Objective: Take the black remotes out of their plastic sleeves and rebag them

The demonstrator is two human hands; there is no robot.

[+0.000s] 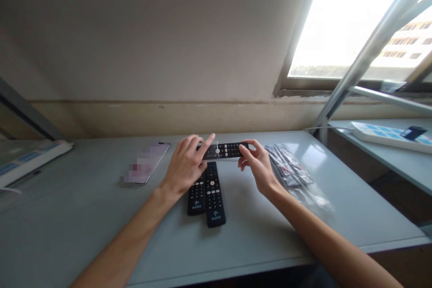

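Observation:
Held sideways between both hands is a black remote control [227,150] with white buttons. My left hand [186,162] grips its left end, the index finger raised off it. At the other end, my right hand [258,162] pinches the remote with the thumb on its button face. Below them, two more black remote controls lie button side up on the table: one remote [215,202] points toward me, and a second remote [196,198] is close against its left side, its far end hidden by my left hand.
A phone [153,162] lies left of my hands on the grey table [162,252]. Clear plastic packaging with dark contents [293,168] is at the right. White power strips [33,162] sit at the left edge and on the right-hand shelf. Metal posts [367,49] stand before the window.

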